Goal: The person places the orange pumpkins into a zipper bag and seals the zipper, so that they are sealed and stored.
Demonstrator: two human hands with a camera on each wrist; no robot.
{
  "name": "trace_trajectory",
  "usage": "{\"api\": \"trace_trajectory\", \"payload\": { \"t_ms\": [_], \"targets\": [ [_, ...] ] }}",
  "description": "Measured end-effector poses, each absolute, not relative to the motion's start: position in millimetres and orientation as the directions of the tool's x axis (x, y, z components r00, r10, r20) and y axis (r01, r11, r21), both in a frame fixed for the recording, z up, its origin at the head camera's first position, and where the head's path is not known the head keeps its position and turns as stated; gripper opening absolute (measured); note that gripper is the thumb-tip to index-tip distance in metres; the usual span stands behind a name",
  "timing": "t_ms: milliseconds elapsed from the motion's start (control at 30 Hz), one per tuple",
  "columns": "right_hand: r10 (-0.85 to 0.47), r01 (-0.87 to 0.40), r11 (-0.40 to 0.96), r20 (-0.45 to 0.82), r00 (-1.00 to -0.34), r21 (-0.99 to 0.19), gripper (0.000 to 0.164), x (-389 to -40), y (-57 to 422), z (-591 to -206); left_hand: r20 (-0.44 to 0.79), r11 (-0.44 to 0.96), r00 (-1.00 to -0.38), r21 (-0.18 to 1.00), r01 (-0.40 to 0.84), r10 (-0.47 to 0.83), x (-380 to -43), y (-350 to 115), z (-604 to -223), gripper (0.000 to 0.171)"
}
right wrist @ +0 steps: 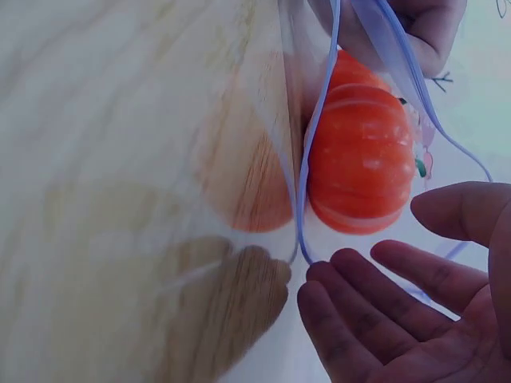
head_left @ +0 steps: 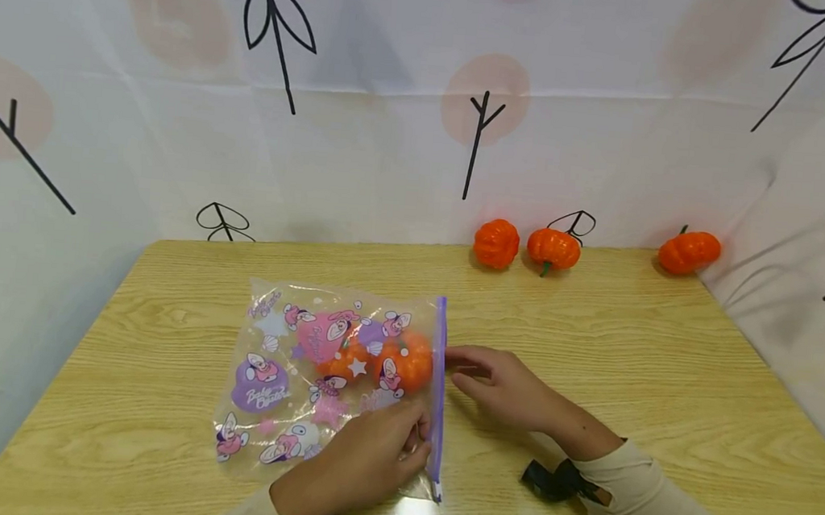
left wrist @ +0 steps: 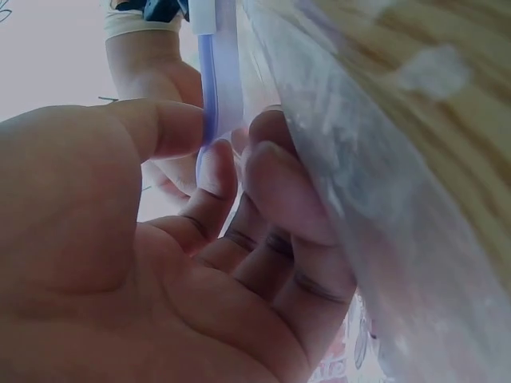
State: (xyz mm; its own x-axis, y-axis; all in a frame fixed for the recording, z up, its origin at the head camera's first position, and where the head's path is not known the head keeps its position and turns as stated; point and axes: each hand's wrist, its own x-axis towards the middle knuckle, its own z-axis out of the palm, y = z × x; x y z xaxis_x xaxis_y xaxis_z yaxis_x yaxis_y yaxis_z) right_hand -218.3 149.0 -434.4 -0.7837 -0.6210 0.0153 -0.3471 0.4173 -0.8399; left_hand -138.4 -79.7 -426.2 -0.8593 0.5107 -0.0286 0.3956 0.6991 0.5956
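Note:
A clear zip bag (head_left: 260,391) with pink and purple cartoon prints lies on the table, its purple-edged mouth facing right. Inside, close to the mouth, sit two small orange toy pumpkins, one nearer the opening (head_left: 415,363) and one behind it (head_left: 337,363). My left hand (head_left: 379,449) pinches the bag's edge by the purple zip strip (left wrist: 209,88) between thumb and finger. At the far part of the mouth is my right hand (head_left: 507,388), its fingers extended and the palm holding nothing. In the right wrist view the mouth gapes, with an orange pumpkin (right wrist: 363,159) just inside.
Along the table's back edge lie three more orange pumpkins: two near the middle, left (head_left: 497,244) and right (head_left: 555,248), and another (head_left: 689,253) at the right corner. A printed cloth (head_left: 362,156) hangs behind the wooden table (head_left: 665,374).

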Motion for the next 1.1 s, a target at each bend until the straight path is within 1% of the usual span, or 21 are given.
{"api": "trace_trajectory", "payload": {
  "t_ms": [233,333,433,567,733,867,1100],
  "targets": [
    [-0.584,-0.352,0.448,0.029,-0.811,-0.822,0.038,-215.7,152.2,-427.8,-0.029,0.689,-0.855,0.606,0.397,0.518,-138.3,-80.6,-425.5,0.014],
    [-0.56,-0.368,0.457,0.06,-0.826,-0.81,0.037,-215.1,155.8,-426.2,-0.022,0.68,-0.851,0.613,0.402,0.524,-138.2,-80.7,-426.5,0.014],
    [-0.532,-0.407,0.486,0.108,-0.84,-0.773,0.035,-215.7,160.2,-423.3,-0.026,0.675,-0.849,0.62,0.4,0.527,-137.9,-80.6,-427.4,0.015],
    [-0.491,-0.446,0.58,0.145,-0.859,-0.682,0.034,-220.9,168.2,-414.8,-0.035,0.678,-0.853,0.624,0.388,0.52,-138.0,-80.8,-427.5,0.015],
    [-0.446,-0.45,0.68,0.161,-0.88,-0.579,0.034,-231.2,180.1,-403.1,-0.037,0.678,-0.858,0.63,0.378,0.512,-138.1,-81.8,-426.6,0.015],
    [-0.431,-0.469,0.75,0.192,-0.882,-0.466,0.036,-239.3,187.8,-397.0,-0.036,0.677,-0.858,0.631,0.378,0.513,-138.1,-82.3,-426.1,0.015],
    [-0.436,-0.485,0.838,0.229,-0.871,-0.249,0.042,-259.1,197.7,-391.6,-0.026,0.667,-0.854,0.637,0.386,0.519,-139.0,-82.5,-426.3,0.016]
  ]
}}
